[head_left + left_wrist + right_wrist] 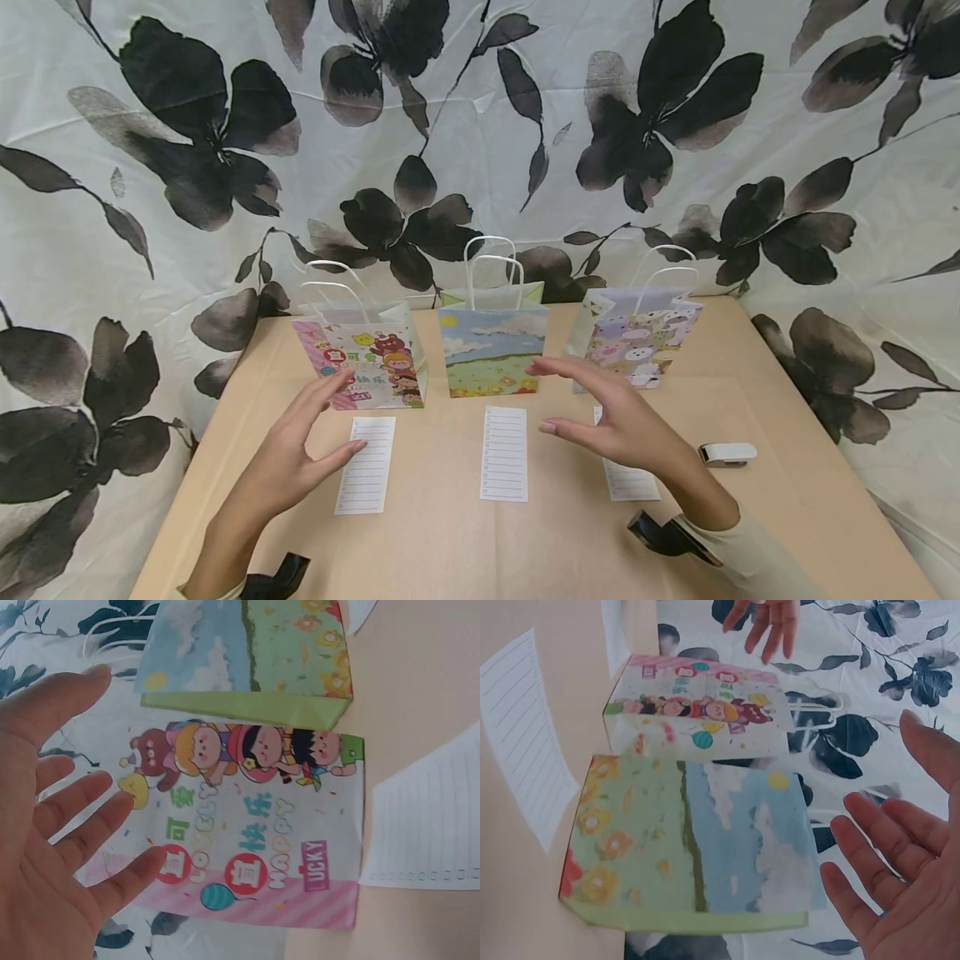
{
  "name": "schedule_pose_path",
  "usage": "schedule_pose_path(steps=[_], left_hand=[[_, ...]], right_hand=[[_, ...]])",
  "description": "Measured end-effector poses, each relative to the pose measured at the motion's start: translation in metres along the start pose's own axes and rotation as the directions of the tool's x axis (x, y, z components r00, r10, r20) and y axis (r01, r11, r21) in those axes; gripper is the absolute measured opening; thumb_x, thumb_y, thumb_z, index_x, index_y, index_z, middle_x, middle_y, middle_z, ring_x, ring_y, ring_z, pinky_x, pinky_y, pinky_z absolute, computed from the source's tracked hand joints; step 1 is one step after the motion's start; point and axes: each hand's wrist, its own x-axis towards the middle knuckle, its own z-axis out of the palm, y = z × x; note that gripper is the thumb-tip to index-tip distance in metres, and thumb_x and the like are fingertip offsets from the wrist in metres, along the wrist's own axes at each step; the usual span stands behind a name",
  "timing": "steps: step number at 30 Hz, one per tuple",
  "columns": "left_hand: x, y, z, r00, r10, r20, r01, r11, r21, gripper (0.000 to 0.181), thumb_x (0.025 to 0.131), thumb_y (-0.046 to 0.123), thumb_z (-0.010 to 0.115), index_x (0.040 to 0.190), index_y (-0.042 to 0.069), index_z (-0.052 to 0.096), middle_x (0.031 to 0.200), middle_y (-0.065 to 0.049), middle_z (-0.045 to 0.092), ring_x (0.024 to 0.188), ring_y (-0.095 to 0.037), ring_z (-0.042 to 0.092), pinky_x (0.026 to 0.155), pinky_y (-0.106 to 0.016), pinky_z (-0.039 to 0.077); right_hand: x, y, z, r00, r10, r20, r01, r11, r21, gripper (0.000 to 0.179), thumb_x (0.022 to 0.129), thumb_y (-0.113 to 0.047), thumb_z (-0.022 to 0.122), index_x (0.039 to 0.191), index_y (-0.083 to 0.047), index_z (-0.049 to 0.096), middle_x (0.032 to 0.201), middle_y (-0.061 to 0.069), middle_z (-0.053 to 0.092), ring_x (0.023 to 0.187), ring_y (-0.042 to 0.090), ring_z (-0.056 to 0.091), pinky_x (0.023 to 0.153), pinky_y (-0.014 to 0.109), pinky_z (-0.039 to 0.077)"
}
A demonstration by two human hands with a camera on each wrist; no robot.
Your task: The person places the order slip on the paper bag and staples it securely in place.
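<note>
My left hand [288,454] is held open over the table with nothing in it, thumb spread from the fingers. It overlaps the lower left of a pink and white paper gift bag [375,354] with cartoon figures. In the left wrist view, that bag's printed front [255,825] lies just beyond the fingers. My right hand [618,417], likewise holding nothing, hovers between a meadow-and-sky gift bag [491,342] and a purple gift bag [637,337] with animal faces. Its fingertips overlap the meadow bag's right edge; part of the purple bag is hidden. All three bags stand upright with white handles.
Lined checklist slips lie before the bags: one at left [367,467], one in the middle [504,454], and one at right [632,483], partly covered by my right hand. A small white and black stapler [729,453] lies farther right. Flowered cloth [480,167] hangs behind the table.
</note>
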Motion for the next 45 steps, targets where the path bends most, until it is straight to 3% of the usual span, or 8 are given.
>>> schedule_pose_path(steps=[5, 11, 18, 21, 29, 37, 39, 45], left_hand=[[-0.005, -0.012, 0.004, 1.000, 0.004, -0.029, -0.005, 1.000, -0.030, 0.103, 0.070, -0.003, 0.090, 0.157, 0.012, 0.036, 0.151, -0.012, 0.048, 0.134, -0.013, 0.048, 0.102, -0.010, 0.040], [-0.014, -0.032, 0.009, 0.998, -0.062, -0.006, 0.061, 0.998, -0.034, 0.098, 0.072, -0.006, 0.088, 0.155, 0.013, 0.040, 0.146, -0.014, 0.053, 0.125, -0.016, 0.055, 0.096, -0.014, 0.046], [-0.023, -0.059, 0.021, 0.992, -0.117, 0.053, 0.116, 0.993, 0.024, 0.091, 0.074, -0.004, 0.087, 0.152, 0.000, 0.040, 0.141, -0.016, 0.055, 0.118, -0.030, 0.059, 0.088, -0.046, 0.056], [-0.026, -0.069, 0.026, 0.988, -0.139, 0.065, 0.139, 0.990, 0.009, 0.086, 0.074, -0.004, 0.086, 0.149, -0.002, 0.043, 0.139, -0.017, 0.056, 0.116, -0.032, 0.060, 0.085, -0.052, 0.055], [-0.030, -0.089, 0.036, 0.972, -0.191, 0.136, 0.194, 0.981, -0.007, 0.076, 0.080, 0.000, 0.083, 0.147, 0.000, 0.047, 0.136, -0.018, 0.059, 0.118, -0.036, 0.061, 0.085, -0.051, 0.056], [-0.028, -0.098, 0.046, 0.935, -0.292, 0.201, 0.299, 0.954, -0.002, 0.071, 0.085, 0.008, 0.082, 0.147, 0.004, 0.048, 0.140, -0.016, 0.056, 0.125, -0.033, 0.056, 0.089, -0.052, 0.052], [-0.027, -0.100, 0.048, 0.936, -0.290, 0.201, 0.294, 0.956, 0.009, 0.070, 0.085, 0.009, 0.082, 0.146, 0.003, 0.048, 0.139, -0.016, 0.057, 0.125, -0.034, 0.055, 0.091, -0.050, 0.051], [-0.028, -0.105, 0.057, 0.958, -0.231, 0.173, 0.230, 0.973, 0.023, 0.064, 0.082, 0.005, 0.082, 0.140, -0.002, 0.054, 0.129, -0.014, 0.063, 0.115, -0.030, 0.057, 0.099, -0.035, 0.036]], right_hand=[[0.014, -0.001, 0.009, 0.999, -0.027, -0.019, 0.028, 0.996, 0.079, 0.064, 0.087, -0.025, 0.083, 0.145, -0.020, 0.055, 0.143, -0.003, 0.060, 0.133, 0.016, 0.055, 0.108, 0.045, 0.046], [0.036, 0.000, 0.021, 0.997, -0.072, 0.000, 0.072, 0.988, 0.138, 0.065, 0.085, -0.028, 0.085, 0.143, -0.019, 0.057, 0.142, -0.006, 0.060, 0.131, 0.015, 0.055, 0.108, 0.040, 0.045], [0.060, -0.004, 0.036, 0.991, -0.128, 0.031, 0.121, 0.977, 0.174, 0.068, 0.085, -0.028, 0.085, 0.145, -0.017, 0.055, 0.144, -0.003, 0.058, 0.130, 0.015, 0.056, 0.107, 0.040, 0.047], [0.069, -0.007, 0.042, 0.987, -0.156, 0.037, 0.146, 0.969, 0.197, 0.069, 0.084, -0.027, 0.085, 0.145, -0.015, 0.054, 0.145, -0.002, 0.057, 0.131, 0.016, 0.055, 0.107, 0.041, 0.047], [0.091, -0.013, 0.057, 0.975, -0.216, 0.042, 0.203, 0.957, 0.207, 0.072, 0.084, -0.026, 0.085, 0.147, -0.014, 0.052, 0.146, -0.002, 0.055, 0.133, 0.015, 0.053, 0.108, 0.042, 0.046], [0.116, -0.020, 0.069, 0.975, -0.220, 0.044, 0.211, 0.965, 0.155, 0.078, 0.083, -0.028, 0.086, 0.151, -0.016, 0.048, 0.152, -0.001, 0.049, 0.139, 0.013, 0.046, 0.112, 0.035, 0.042], [0.122, -0.021, 0.072, 0.975, -0.219, 0.036, 0.211, 0.965, 0.155, 0.080, 0.083, -0.027, 0.086, 0.151, -0.016, 0.047, 0.153, -0.001, 0.048, 0.141, 0.013, 0.045, 0.113, 0.036, 0.041], [0.140, -0.025, 0.082, 0.978, -0.207, 0.015, 0.203, 0.971, 0.128, 0.081, 0.082, -0.031, 0.087, 0.151, -0.018, 0.047, 0.151, -0.004, 0.050, 0.138, 0.011, 0.046, 0.113, 0.038, 0.041]])
